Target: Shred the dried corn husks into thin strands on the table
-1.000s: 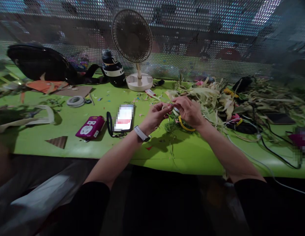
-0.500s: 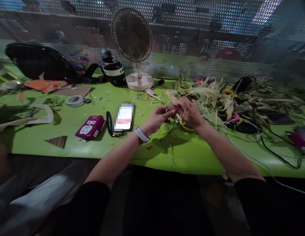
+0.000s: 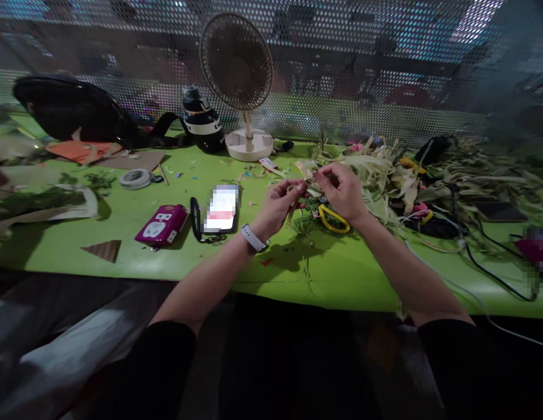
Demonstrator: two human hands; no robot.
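Note:
My left hand (image 3: pixel 277 204), with a pale watch band on the wrist, is closed in a pinch on a thin strip of dried husk (image 3: pixel 291 217) that hangs below its fingers. My right hand (image 3: pixel 343 192) is close beside it, thumb and forefinger pinched at the same pale husk; the exact grip is partly hidden. Under the right hand lie scissors with yellow handles (image 3: pixel 335 220), their blades covered. Small green sprigs (image 3: pixel 307 224) lie on the table beneath both hands. Behind and to the right spreads a heap of dried husks (image 3: pixel 378 169).
A white fan (image 3: pixel 248 146) and a dark bottle (image 3: pixel 203 125) stand at the back. To the left lie a phone (image 3: pixel 221 210), a purple power socket (image 3: pixel 161 226), a tape roll (image 3: pixel 135 179) and a black bag (image 3: pixel 74 111). A cable (image 3: pixel 446 283) crosses the right side.
My right hand has shifted slightly right and its fingers have loosened from the left hand's fingertips. The yellow scissor handles show more fully. A blurred shape has moved at the far left.

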